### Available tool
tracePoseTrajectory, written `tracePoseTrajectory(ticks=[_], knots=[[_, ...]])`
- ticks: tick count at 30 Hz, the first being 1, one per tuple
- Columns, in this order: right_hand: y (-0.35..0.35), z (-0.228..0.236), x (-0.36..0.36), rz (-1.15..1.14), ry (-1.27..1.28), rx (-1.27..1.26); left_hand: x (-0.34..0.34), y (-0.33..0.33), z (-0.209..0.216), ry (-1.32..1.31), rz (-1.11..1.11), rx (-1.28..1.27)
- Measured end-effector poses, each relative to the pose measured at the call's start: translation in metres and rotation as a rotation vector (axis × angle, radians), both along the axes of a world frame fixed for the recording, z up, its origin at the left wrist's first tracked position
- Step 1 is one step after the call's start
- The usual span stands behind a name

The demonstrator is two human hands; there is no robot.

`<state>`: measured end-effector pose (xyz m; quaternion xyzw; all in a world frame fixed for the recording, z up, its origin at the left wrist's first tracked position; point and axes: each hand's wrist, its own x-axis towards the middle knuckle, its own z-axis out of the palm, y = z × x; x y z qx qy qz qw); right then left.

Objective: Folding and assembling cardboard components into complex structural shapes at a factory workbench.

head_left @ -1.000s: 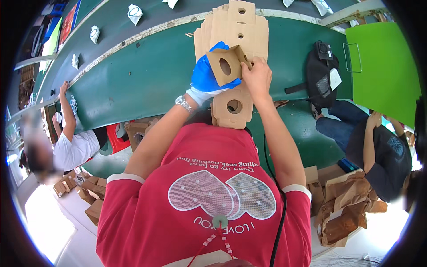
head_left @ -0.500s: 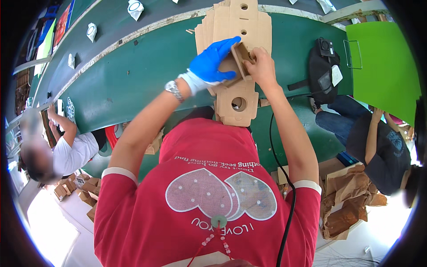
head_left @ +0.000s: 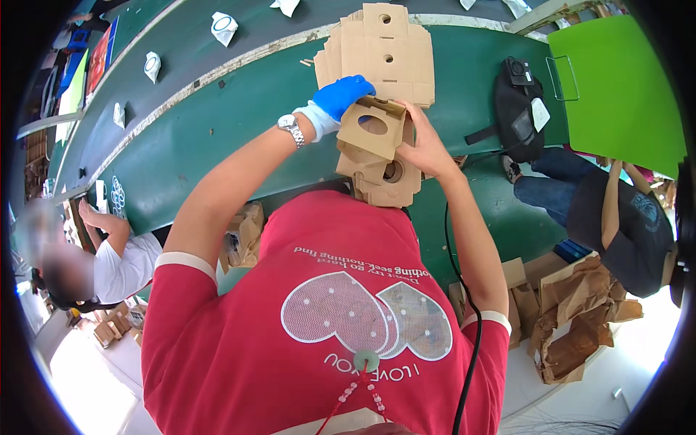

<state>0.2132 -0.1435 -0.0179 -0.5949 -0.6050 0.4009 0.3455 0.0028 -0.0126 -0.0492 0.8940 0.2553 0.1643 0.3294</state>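
Observation:
A part-folded brown cardboard box (head_left: 350, 137) with a round hole in its face is held between my two hands, above the green table. My left hand (head_left: 344, 96), in a blue glove, grips its upper left edge. On its right side my bare right hand (head_left: 424, 143) holds the wall, thumb against the face. Just below the box, a flat cardboard blank (head_left: 384, 193) with a round hole lies at the table's near edge. Beyond my hands lies a stack of flat cardboard blanks (head_left: 406, 51), fanned out to the left.
A black bag (head_left: 519, 109) lies on the green table (head_left: 239, 119) to the right, by a bright green board (head_left: 616, 87). Small white packets (head_left: 224, 29) sit on the belt beyond. People sit at left and right. A torn brown paper-lined carton (head_left: 573, 326) stands at lower right.
The box has turned so its holed face shows, and it has come nearer to me. My left hand has shifted from its side to its upper edge.

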Motion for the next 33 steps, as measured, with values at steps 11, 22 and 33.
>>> tracePoseTrajectory(ticks=[11, 22, 33], knots=[[0.026, -0.004, -0.027, -0.128, -0.424, 0.256, -0.002, 0.000, -0.017, -0.064, 0.063, 0.098], [0.043, 0.016, -0.025, -0.463, 0.016, -0.103, -0.007, 0.001, -0.020, -0.221, 0.514, -0.224], [-0.017, 0.008, -0.091, -0.788, 0.791, -0.090, 0.014, -0.075, 0.016, -0.591, 0.988, -0.940]])
